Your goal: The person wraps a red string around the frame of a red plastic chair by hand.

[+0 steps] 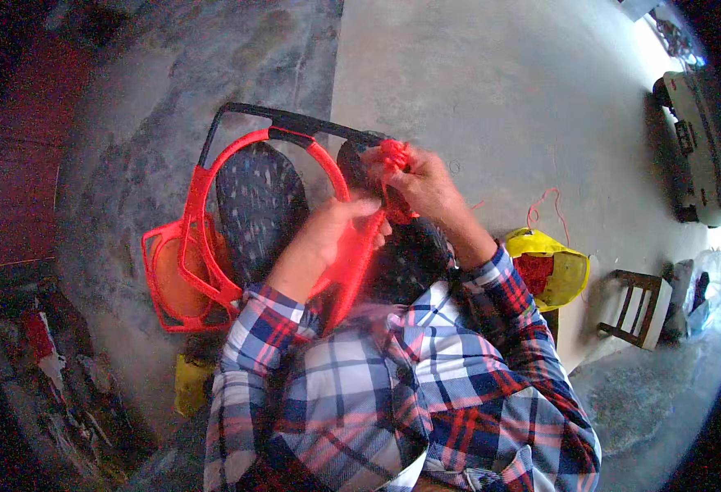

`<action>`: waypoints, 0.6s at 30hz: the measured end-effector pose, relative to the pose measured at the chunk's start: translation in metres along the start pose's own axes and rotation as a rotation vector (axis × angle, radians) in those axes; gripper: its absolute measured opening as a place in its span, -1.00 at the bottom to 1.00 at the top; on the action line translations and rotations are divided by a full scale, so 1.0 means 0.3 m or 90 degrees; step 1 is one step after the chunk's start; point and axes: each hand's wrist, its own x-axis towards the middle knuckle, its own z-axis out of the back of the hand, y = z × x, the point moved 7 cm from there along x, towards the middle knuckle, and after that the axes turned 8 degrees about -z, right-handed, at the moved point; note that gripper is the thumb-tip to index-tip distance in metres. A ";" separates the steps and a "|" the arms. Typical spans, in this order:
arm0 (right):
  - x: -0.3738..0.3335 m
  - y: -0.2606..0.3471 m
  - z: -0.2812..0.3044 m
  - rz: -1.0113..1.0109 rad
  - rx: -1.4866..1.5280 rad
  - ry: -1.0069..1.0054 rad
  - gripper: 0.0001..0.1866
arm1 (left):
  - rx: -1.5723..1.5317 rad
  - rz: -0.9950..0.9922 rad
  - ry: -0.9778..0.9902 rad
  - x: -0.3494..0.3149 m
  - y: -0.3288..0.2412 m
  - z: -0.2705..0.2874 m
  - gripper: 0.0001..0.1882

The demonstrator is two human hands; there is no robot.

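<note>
A frame of curved bars, mostly red with black stretches, rests across my lap over dark speckled trousers; its round red hoop (pixel 240 146) and black outer bar (pixel 311 123) show at the top. My left hand (pixel 332 234) is closed round the red side bar (pixel 352 283) of this frame, which is slightly blurred. My right hand (pixel 426 182) is closed on a small bundle of red cord (pixel 393 154) just above that bar. A strand of cord runs down from the bundle toward my left hand. The fingertips of my right hand are partly hidden by the bundle.
To the right stands a yellow cut-open container (pixel 570 283) with red cord inside and a loose strand trailing out. Beyond it is a small slatted wooden stool (pixel 643 303). A red frame piece with an orange panel (pixel 182 277) lies at the left, above a yellow object (pixel 192 384).
</note>
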 end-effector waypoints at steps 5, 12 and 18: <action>-0.193 0.187 0.098 0.285 -0.423 -0.232 -0.75 | 0.036 0.001 -0.007 0.006 -0.010 0.022 -0.85; -0.551 -0.170 0.419 -0.287 -0.114 -0.111 -0.76 | -0.024 -0.033 0.017 0.022 -0.010 0.063 -0.80; -0.938 -0.354 0.936 0.059 0.517 -0.791 -0.84 | -0.039 -0.043 -0.009 0.014 -0.018 0.103 -0.82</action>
